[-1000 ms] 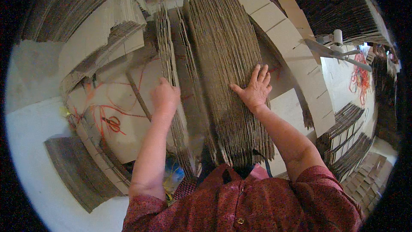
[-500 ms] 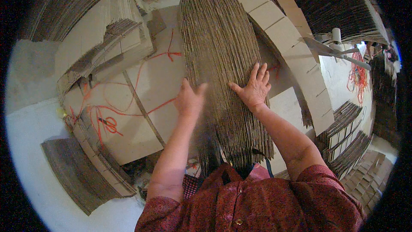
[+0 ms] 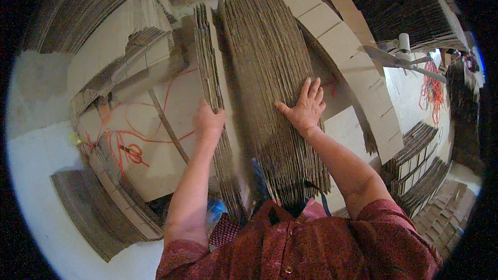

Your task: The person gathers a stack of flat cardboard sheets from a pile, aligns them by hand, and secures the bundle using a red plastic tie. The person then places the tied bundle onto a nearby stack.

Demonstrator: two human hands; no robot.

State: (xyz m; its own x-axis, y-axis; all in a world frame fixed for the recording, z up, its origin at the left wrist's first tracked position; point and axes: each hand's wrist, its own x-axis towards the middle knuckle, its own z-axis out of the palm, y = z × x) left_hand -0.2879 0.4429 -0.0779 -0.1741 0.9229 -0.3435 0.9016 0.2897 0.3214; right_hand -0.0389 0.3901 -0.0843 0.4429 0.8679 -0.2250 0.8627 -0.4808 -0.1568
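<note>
A long bundle of flat cardboard sheets (image 3: 270, 57) stands on edge in front of me, running away from my body. My right hand (image 3: 306, 106) lies spread over its right part, fingers apart. To the left, a thin batch of cardboard sheets (image 3: 208, 67) stands apart from the bundle, with a gap between them. My left hand (image 3: 210, 120) grips the top edges of that batch, thumb on its right side; the fingers on the far side are partly hidden. Left of it, red string (image 3: 166, 98) lies loose over a flat cardboard surface (image 3: 161, 171).
Orange-handled scissors (image 3: 134, 153) lie on the cardboard at left. Cardboard stacks rise at the far left (image 3: 104, 57) and far right (image 3: 404, 10). A slotted cardboard strip (image 3: 358, 67) curves along the right. A fan (image 3: 402, 59) and a red string tangle (image 3: 433, 91) are beyond it.
My left hand has moved left, drawing a thin batch of sheets away from the bundle and opening a gap. My right hand has stayed on the bundle.
</note>
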